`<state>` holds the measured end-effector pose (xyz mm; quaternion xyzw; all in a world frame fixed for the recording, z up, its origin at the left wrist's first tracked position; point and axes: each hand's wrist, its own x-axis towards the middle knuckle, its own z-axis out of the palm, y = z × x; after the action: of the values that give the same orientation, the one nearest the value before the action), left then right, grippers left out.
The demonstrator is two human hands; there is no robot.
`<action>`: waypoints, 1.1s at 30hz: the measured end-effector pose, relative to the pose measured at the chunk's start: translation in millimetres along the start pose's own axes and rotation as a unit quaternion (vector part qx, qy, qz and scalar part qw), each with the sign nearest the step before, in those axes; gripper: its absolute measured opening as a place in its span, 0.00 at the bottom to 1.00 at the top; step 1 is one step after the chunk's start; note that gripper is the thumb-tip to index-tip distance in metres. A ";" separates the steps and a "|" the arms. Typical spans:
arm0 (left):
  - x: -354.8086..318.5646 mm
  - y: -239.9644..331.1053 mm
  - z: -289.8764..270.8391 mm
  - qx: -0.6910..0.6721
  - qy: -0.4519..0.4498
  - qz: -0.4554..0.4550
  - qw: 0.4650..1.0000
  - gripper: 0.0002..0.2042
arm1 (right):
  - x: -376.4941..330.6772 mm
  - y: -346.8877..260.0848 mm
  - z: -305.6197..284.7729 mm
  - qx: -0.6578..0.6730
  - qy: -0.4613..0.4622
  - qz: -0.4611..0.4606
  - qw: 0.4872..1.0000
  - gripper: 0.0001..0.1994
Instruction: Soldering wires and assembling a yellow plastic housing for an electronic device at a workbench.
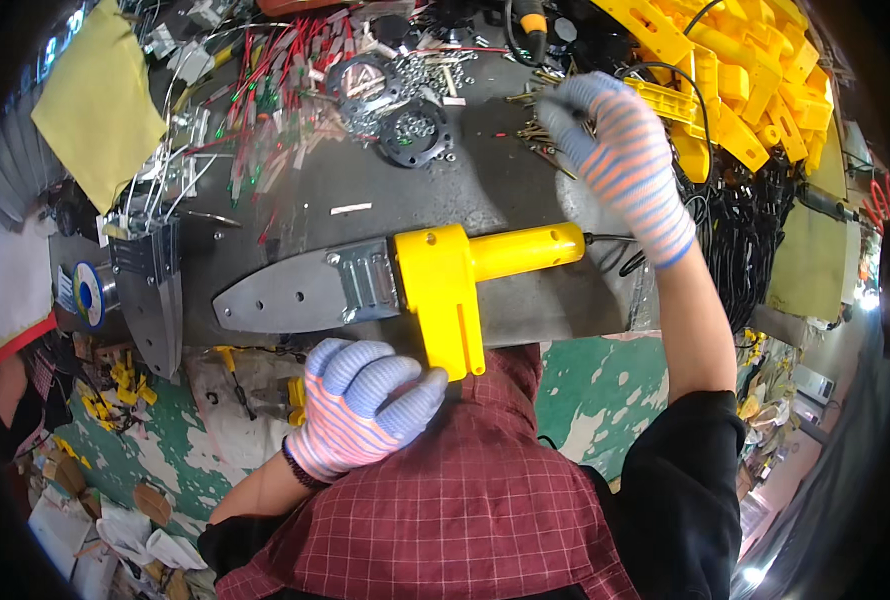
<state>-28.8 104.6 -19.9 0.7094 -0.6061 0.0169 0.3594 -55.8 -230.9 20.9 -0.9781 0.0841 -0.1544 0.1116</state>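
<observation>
While the yellow plastic tool with a flat grey metal blade [405, 280] lies across the middle of the frame on the dark grey surface [445, 190], both hands are in striped knit gloves of pale blue and orange. Tool body: glossy yellow, a blocky housing with a cylindrical handle running right and a short foot pointing to the lower edge; blade: matte, tapered to a rounded tip at the left, with drilled holes and a ribbed clamp plate at the housing.

Left hand [360, 405]: low centre, fingers curled, fingertips touching the yellow foot; whether it grips the foot I cannot tell.

Right hand [620, 160]: upper right, forearm bare and running up from a black sleeve, fingers bent down and pinched into a scatter of small brass-coloured metal pins [540, 130]; what it has between the fingertips is hidden.

Pile of yellow moulded plastic housings [745, 80]: upper right corner, just beside the right hand. Round black discs with loose steel nuts [415, 130]: top centre. Red and green thin wires [275, 90]: upper left. Black cord [615, 245] leaves the handle end.
</observation>
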 end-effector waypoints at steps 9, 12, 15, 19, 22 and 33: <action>149.8 -57.9 6.1 0.067 -0.004 -0.043 0.997 0.08 | 50.7 14.2 21.2 -0.219 -0.076 0.019 0.973 0.11; 185.8 -90.3 34.8 0.217 -0.016 -0.063 0.974 0.10 | 44.6 11.5 20.6 -0.164 -0.115 0.088 0.976 0.12; 211.0 -116.5 64.3 0.364 -0.061 -0.081 0.926 0.13 | 25.4 17.3 6.5 -0.130 -0.130 0.046 0.982 0.12; 224.3 -127.3 77.0 0.393 -0.036 -0.099 0.914 0.16 | 15.6 27.6 -0.5 -0.054 -0.146 0.067 0.986 0.13; 230.0 -130.3 74.1 0.402 -0.065 -0.110 0.907 0.17 | 21.2 24.3 2.7 -0.069 -0.109 0.069 0.989 0.12; 186.4 -99.9 18.5 0.319 -0.174 -0.025 0.931 0.13 | 60.9 31.0 24.5 -0.095 -0.147 0.046 0.984 0.11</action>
<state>100.1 -62.5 3.2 0.7936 -0.6035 0.0766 0.0037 5.2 -268.1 7.8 -0.9913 0.1261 0.0050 0.0369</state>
